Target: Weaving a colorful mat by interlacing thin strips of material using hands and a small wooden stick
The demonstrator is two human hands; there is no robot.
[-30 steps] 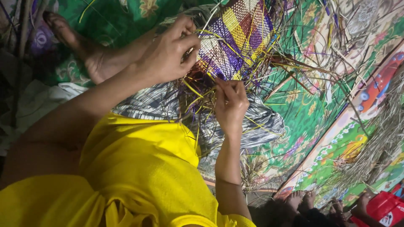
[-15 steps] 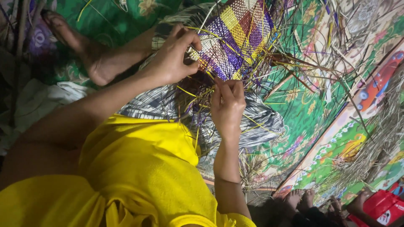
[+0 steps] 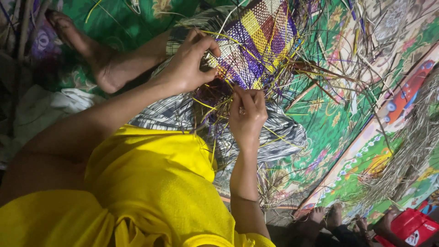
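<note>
Slanting upper-right: woven mat (image 3: 263, 41), both hands (image 3: 187, 64).

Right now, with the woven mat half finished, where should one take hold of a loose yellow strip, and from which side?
Grip a loose yellow strip near where it leaves the woven mat, coming from the near edge, under the left hand. There the strips stick out free toward the lap; further up they are locked into the weave. The right hand already pinches strands at that edge, so this is probably the easiest entry.

A home floor used for handweaving, patterned green floor mat (image 3: 329, 119) spread wide, loose dried straw strips (image 3: 402, 151) heaped right, half-woven checked mat (image 3: 260, 41) far, bare foot (image 3: 91, 50) far left
</note>
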